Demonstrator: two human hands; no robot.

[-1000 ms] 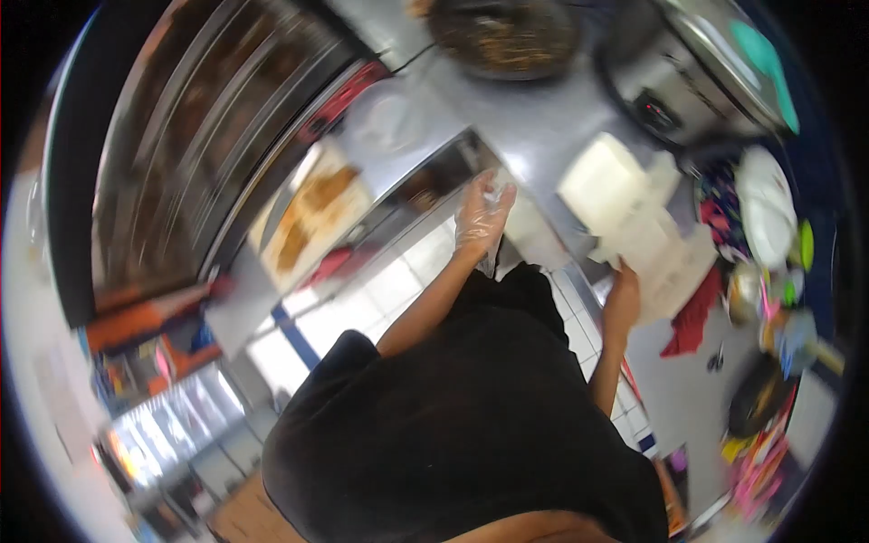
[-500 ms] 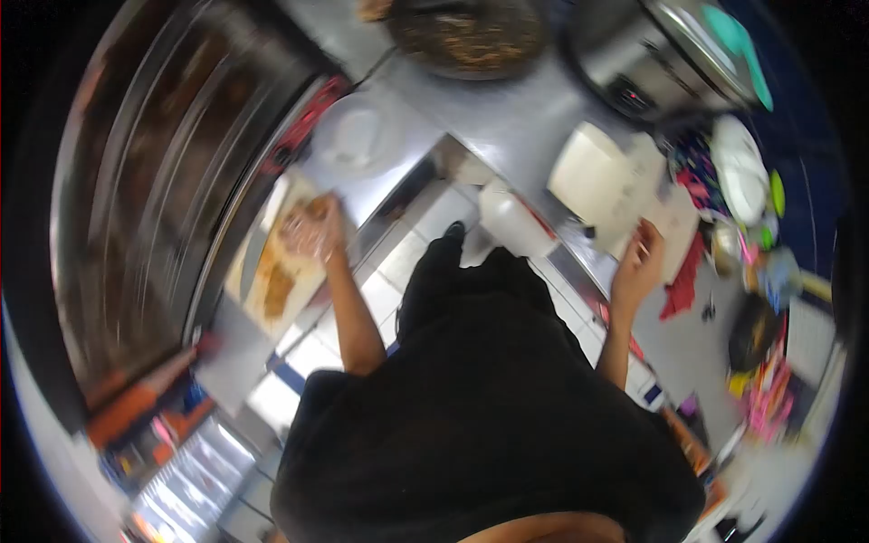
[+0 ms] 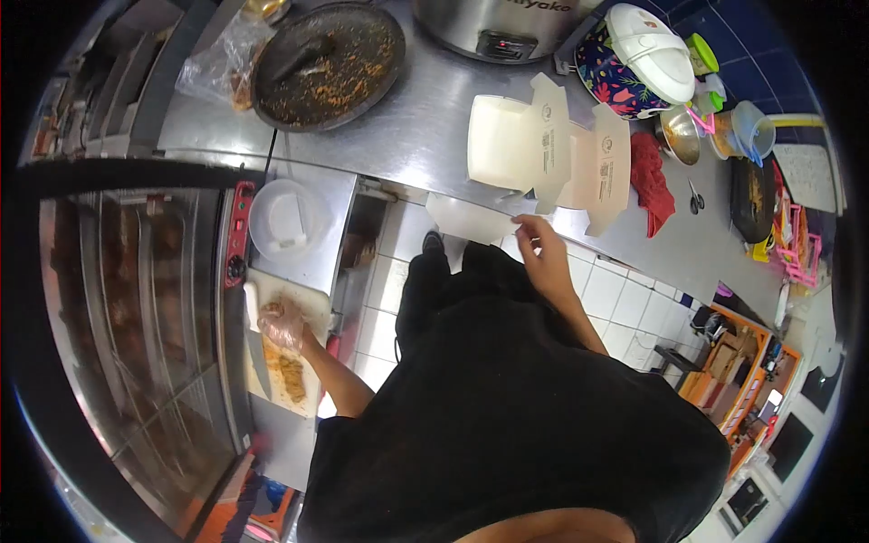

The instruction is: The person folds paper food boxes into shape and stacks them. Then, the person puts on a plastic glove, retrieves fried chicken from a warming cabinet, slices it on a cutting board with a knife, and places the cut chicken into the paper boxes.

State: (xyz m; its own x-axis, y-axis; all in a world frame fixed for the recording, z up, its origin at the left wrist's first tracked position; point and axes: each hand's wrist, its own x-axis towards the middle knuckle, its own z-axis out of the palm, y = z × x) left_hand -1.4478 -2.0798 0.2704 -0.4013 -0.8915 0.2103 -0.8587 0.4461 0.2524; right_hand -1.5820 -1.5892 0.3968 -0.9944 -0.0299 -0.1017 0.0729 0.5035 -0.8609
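Note:
My left hand (image 3: 284, 328), in a clear plastic glove, is closed over a piece of browned food at the upper part of the cutting board (image 3: 310, 306). Below it lies more golden-brown food (image 3: 288, 373), with a knife (image 3: 259, 364) along the board's left side. My bare right hand (image 3: 546, 261) hangs at the counter's front edge, its fingers loosely bent and apart, with nothing visible in them. Just beyond it stand open cardboard food boxes, one (image 3: 507, 143) beside another (image 3: 599, 167). A white object (image 3: 463, 219) shows below the counter edge.
A stone mortar (image 3: 328, 68) and plastic bag (image 3: 226, 61) are at the back left. A round white container (image 3: 282, 219) sits beside the glass cabinet (image 3: 145, 362). A cooker (image 3: 496, 27), patterned pot (image 3: 625, 77), red cloth (image 3: 652, 181) and scissors (image 3: 695, 197) line the counter.
The view has turned toward the left. My left hand has gone from in front of my body to the cutting board and closed on food. My right hand has come away from the boxes.

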